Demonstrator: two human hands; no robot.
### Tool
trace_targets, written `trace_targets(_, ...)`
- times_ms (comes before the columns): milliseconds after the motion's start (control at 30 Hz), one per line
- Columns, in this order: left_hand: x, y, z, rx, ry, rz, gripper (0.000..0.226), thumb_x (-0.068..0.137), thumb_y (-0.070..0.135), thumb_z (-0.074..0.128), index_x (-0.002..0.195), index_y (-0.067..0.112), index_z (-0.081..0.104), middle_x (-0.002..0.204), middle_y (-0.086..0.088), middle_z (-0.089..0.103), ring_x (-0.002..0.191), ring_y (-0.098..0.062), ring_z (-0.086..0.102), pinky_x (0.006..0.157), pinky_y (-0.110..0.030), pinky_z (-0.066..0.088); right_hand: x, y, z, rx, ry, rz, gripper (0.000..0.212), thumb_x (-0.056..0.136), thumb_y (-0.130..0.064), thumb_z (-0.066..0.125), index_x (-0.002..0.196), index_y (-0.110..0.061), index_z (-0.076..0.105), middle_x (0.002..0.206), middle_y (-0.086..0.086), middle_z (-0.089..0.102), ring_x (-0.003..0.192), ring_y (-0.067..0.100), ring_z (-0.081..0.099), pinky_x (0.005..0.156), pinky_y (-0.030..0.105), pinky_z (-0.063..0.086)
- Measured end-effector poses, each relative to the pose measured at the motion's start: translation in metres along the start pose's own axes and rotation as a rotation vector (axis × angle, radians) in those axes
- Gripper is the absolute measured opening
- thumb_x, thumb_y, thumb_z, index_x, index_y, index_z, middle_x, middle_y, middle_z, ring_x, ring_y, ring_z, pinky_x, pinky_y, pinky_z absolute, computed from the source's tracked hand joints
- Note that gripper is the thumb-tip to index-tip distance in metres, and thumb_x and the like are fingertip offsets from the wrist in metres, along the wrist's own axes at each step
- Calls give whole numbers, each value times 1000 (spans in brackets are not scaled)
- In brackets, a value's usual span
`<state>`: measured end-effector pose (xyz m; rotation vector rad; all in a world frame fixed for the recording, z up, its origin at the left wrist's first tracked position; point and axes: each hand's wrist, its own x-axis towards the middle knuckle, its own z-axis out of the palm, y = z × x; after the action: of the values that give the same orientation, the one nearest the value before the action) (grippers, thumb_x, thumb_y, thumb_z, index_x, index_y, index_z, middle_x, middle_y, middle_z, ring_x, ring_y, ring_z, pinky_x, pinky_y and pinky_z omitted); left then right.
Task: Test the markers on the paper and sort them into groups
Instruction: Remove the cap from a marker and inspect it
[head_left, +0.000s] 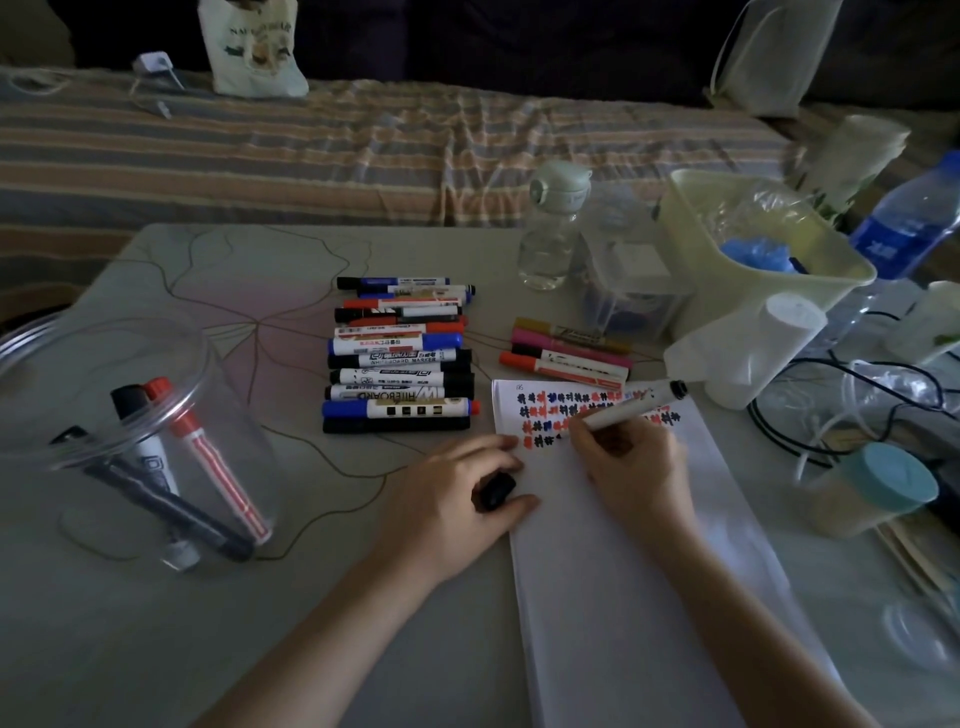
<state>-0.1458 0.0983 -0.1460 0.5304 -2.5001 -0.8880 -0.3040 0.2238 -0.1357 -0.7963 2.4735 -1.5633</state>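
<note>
My right hand (631, 462) grips a white marker (636, 404) with a black end, its tip down on the white paper (639, 571), which bears rows of red, blue and black test marks near its top. My left hand (457, 499) rests at the paper's left edge and holds a black cap (497, 491) between thumb and fingers. A row of several whiteboard markers (400, 353) lies left of the paper. A smaller group of three markers (569, 351), yellow, pink and red-capped, lies above the paper. A clear jar (130, 436) at the left holds several more markers.
The right side of the table is crowded: a clear bottle (550, 228), a clear box (631, 280), a pale yellow bin (763, 249), a white container (743, 348), a blue water bottle (909, 223), cables (831, 415) and a teal-lidded jar (878, 488). A striped bed (363, 145) lies behind.
</note>
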Motion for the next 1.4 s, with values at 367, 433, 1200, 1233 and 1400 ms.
trace_targets(367,1,-1,1,0,-1,10,42,73,62,67,104,34,71,126,26,59,107,8,58,89,-10,45,1,4,1,2,15,-37,16,82,-30,76,70,-34,67,62,-17,68,60,0,65,51,13,49)
trace_targets(433,1,-1,1,-9,-2,18,44,73,63,65,105,33,71,127,26,58,107,8,58,90,-17,50,0,4,2,-35,23,-60,15,82,-29,76,70,-31,67,60,-15,67,64,-1,65,53,12,49)
trace_targets(1200,-1,1,-1,-27,32,32,23,80,41,63,99,31,73,121,23,63,104,4,61,86,-12,50,0,8,4,-49,44,-50,18,82,-28,73,69,-18,69,59,-6,66,59,5,62,45,14,43)
trace_targets(1233,-1,0,-2,-39,37,31,22,81,39,64,99,30,73,119,22,64,103,3,62,87,-12,50,0,8,4,-43,36,-48,17,82,-28,73,69,-18,69,59,-6,65,56,4,60,45,12,41)
trace_targets(1400,-3,5,-13,-173,57,-26,15,85,20,72,100,19,74,104,9,63,97,-1,60,86,-22,50,5,-5,-5,141,31,103,30,86,-34,72,68,-11,67,50,-8,56,44,4,44,41,18,35)
